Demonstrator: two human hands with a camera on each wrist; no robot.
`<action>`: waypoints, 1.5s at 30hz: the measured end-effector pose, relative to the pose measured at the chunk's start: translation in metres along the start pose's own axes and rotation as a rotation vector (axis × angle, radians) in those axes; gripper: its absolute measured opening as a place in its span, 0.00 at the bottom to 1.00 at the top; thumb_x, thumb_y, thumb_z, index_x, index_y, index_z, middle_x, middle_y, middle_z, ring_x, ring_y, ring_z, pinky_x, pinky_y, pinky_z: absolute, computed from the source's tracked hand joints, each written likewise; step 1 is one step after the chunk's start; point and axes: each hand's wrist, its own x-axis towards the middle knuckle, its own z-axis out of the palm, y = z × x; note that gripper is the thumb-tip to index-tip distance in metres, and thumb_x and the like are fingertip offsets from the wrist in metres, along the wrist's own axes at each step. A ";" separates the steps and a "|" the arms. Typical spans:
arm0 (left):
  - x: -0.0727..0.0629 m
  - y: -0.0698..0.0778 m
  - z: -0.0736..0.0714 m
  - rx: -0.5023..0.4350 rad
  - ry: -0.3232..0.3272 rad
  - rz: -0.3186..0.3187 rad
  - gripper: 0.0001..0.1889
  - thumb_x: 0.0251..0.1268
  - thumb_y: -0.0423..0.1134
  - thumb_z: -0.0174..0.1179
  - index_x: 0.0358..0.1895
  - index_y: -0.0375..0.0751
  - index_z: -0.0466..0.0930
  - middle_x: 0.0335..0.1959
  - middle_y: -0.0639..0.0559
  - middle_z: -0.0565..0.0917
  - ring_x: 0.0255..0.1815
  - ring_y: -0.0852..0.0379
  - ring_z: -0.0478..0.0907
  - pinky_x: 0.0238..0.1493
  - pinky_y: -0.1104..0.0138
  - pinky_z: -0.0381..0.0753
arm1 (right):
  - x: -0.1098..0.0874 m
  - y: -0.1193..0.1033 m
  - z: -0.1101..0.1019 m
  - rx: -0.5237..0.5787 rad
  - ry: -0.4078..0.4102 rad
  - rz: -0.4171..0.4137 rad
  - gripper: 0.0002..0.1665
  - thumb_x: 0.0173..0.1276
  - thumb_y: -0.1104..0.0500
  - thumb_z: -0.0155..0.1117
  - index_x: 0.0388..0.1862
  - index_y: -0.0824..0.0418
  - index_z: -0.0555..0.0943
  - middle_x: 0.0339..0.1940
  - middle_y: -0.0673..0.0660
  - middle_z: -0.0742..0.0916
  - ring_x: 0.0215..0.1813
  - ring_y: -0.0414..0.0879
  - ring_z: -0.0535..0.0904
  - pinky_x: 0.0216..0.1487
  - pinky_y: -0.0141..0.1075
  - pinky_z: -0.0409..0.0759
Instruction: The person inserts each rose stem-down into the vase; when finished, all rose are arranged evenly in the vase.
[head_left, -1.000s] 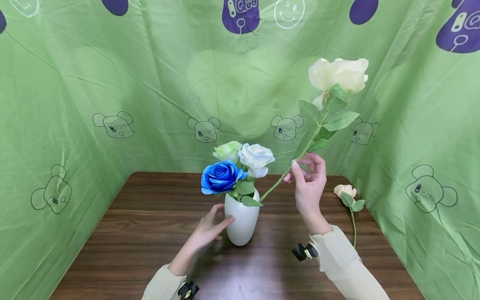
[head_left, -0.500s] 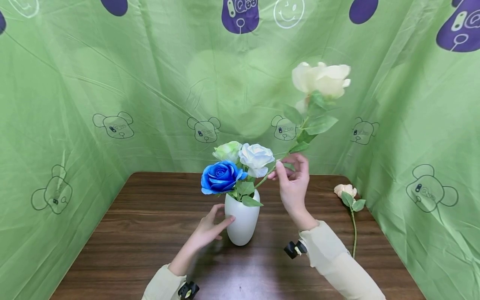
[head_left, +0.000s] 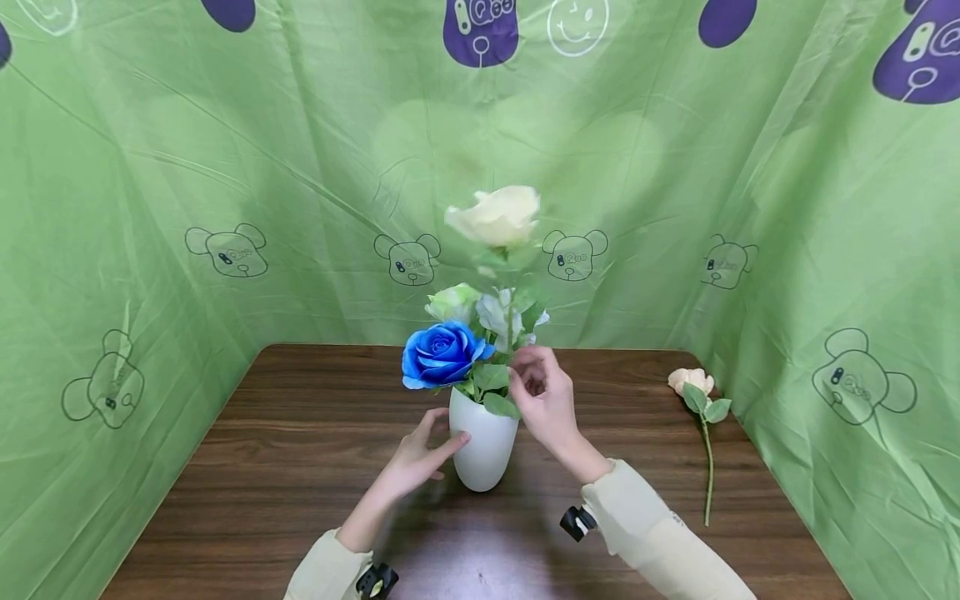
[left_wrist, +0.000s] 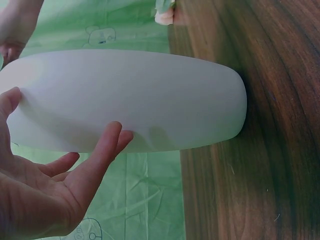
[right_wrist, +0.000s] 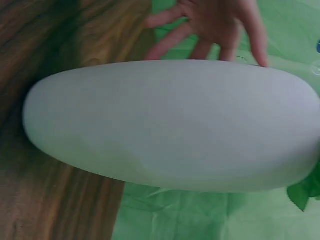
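Note:
A white vase (head_left: 483, 446) stands upright on the wooden table, holding a blue rose (head_left: 442, 354), a pale green flower (head_left: 453, 302) and a white-blue rose (head_left: 495, 317). My left hand (head_left: 412, 461) touches the vase's left side with fairly straight, spread fingers; the right wrist view shows these fingers (right_wrist: 172, 40) along its wall. Above the bouquet rises a cream rose (head_left: 498, 215), blurred, its stem upright in front of the white-blue rose. My right hand (head_left: 546, 400) pinches that stem near the vase mouth. The stem's lower end is hidden behind leaves and the vase.
A peach rose (head_left: 692, 383) lies on the right of the table (head_left: 300, 433), its stem pointing toward the front. Green printed cloth (head_left: 322, 167) encloses the table at the back and both sides.
My right hand has moved left and down with the cream rose, whose stem has swung from a rightward slant to upright over the vase. My left hand and the vase have stayed still.

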 end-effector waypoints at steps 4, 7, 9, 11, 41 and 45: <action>0.000 0.001 0.000 0.010 0.000 0.007 0.33 0.55 0.57 0.56 0.60 0.44 0.58 0.55 0.36 0.68 0.40 0.44 0.76 0.22 0.63 0.79 | -0.011 0.006 0.002 -0.107 -0.043 0.009 0.17 0.49 0.76 0.56 0.39 0.64 0.73 0.26 0.54 0.79 0.19 0.37 0.69 0.15 0.27 0.66; -0.001 0.002 0.000 0.017 0.001 0.007 0.34 0.55 0.57 0.56 0.61 0.44 0.58 0.55 0.35 0.68 0.39 0.44 0.76 0.21 0.63 0.79 | -0.019 0.012 0.002 -0.177 -0.069 0.031 0.17 0.49 0.73 0.58 0.39 0.61 0.74 0.23 0.49 0.77 0.20 0.33 0.66 0.15 0.26 0.65; 0.000 0.002 0.000 0.023 0.004 0.006 0.34 0.55 0.57 0.55 0.61 0.43 0.58 0.55 0.35 0.68 0.39 0.44 0.76 0.21 0.63 0.79 | -0.021 0.014 0.001 -0.216 -0.083 0.024 0.16 0.50 0.72 0.59 0.38 0.61 0.75 0.20 0.48 0.76 0.20 0.32 0.65 0.16 0.26 0.65; 0.000 0.002 0.000 0.026 0.005 0.007 0.34 0.55 0.58 0.55 0.61 0.43 0.58 0.55 0.35 0.68 0.39 0.44 0.76 0.21 0.62 0.79 | -0.022 0.015 0.001 -0.250 -0.092 0.025 0.14 0.51 0.70 0.60 0.38 0.59 0.75 0.19 0.46 0.76 0.20 0.31 0.65 0.16 0.26 0.65; -0.001 0.002 -0.001 0.031 0.021 0.034 0.34 0.57 0.55 0.56 0.62 0.42 0.57 0.54 0.36 0.68 0.33 0.49 0.77 0.20 0.63 0.78 | 0.003 -0.002 -0.051 -0.136 0.167 0.260 0.04 0.58 0.72 0.57 0.34 0.72 0.77 0.21 0.61 0.78 0.20 0.40 0.67 0.18 0.27 0.65; -0.001 0.002 -0.001 0.039 0.016 0.028 0.35 0.56 0.56 0.55 0.62 0.42 0.57 0.54 0.37 0.69 0.32 0.50 0.77 0.20 0.63 0.78 | -0.005 0.011 -0.070 -0.188 0.198 0.298 0.05 0.58 0.72 0.57 0.34 0.73 0.77 0.24 0.63 0.79 0.22 0.40 0.68 0.20 0.26 0.65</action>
